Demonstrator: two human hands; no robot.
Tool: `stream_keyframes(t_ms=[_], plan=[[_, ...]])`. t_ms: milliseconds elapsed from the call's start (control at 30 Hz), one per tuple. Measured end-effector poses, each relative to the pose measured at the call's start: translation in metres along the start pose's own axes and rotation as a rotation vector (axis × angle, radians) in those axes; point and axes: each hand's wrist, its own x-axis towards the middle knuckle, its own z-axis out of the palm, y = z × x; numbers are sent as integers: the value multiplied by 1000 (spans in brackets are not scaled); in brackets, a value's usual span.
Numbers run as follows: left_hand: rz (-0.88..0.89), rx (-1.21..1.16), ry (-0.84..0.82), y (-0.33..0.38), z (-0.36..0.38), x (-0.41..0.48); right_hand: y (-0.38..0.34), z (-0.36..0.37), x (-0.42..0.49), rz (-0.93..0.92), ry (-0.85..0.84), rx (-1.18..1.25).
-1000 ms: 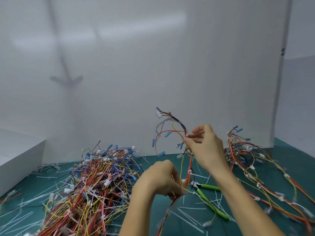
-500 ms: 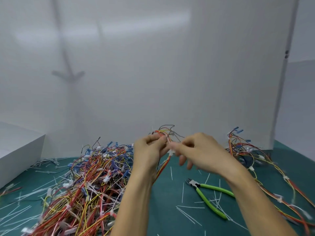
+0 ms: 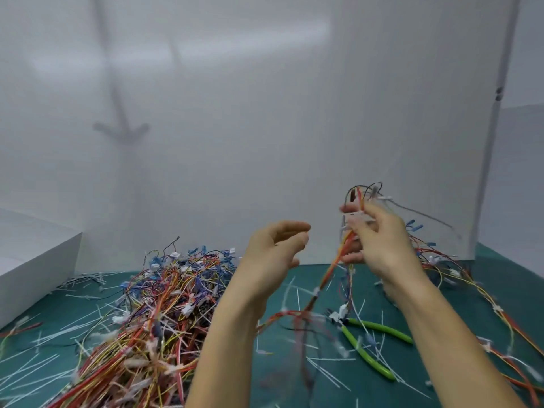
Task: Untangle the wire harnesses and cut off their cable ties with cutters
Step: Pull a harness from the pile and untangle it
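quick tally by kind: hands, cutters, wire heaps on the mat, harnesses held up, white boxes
hands: 2, left hand and right hand
cutters: 1
wire heaps: 2, left heap and right heap
held harness: 1
white box: 1
total: 7

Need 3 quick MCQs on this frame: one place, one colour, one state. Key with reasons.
1. Where are the cutters?
A. in the left hand
B. lying on the mat
C. on the white box

2. Their handles are:
A. red
B. blue
C. green

3. The left hand is:
A. open, holding nothing
B. gripping the cutters
C. pressed flat on the mat

Key: 1B, they lie on the teal mat among cut ties. 2C, both handles are bright green. 3A, its fingers are loose and empty; only the right hand grips the harness.
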Motion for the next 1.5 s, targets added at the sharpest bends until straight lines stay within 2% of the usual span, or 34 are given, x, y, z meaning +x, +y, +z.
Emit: stream_keyframes(t_ms=[100,200,400,533,633,833,967,1200,1333,1400,1500], plan=[[-30,218,-52,-10,-5,2,7,-23,11,-67,126,-82],[-40,276,-97,-14,-4,5,10,-34,14,-133,148,-138],[-104,698,-398,-30,-1,6,10,-29,16,-193,151,-76],[-179,683,-514,-44,-8,9,12,-32,18,-194,223,-29],[-123,582,-363,-49,-7,12,13,-28,17,-219,222,-31],[-100,367,-53,-44,4,14,10,-10,10,-180,-5,-93],[-105,213,131,-39,1,15,12,-8,11,-149,-49,-165],[-191,139,302,-37,-23,21,15,-20,17,-153,76,-130],[-198,206,465,-42,-48,23,15,-24,18,-197,252,-122],[-212,90,592,-43,-60,21,14,-27,18,-209,270,-131],[-207,-101,743,-46,-76,19,13,-26,18,-188,212,-150]])
